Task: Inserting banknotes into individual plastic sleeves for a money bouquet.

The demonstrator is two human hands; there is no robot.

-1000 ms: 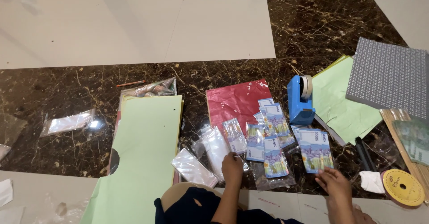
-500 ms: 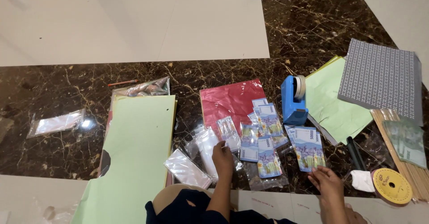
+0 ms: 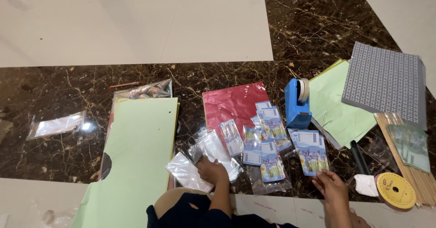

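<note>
Clear plastic sleeves (image 3: 218, 153), crinkly and glossy, lie under my left hand (image 3: 211, 170), fingers curled gripping one; my right hand (image 3: 334, 189) rests open-fingered at six o'clock of the banknote stack (image 3: 309, 150).

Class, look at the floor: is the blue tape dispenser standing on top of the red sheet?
No, the blue tape dispenser stands on the dark marble floor, just right of the red sheet.

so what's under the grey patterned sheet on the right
Under the grey patterned sheet lies a light green paper sheet, its left part sticking out beside the blue tape dispenser. A yellow edge peeks out beneath. The rest is covered.
</note>
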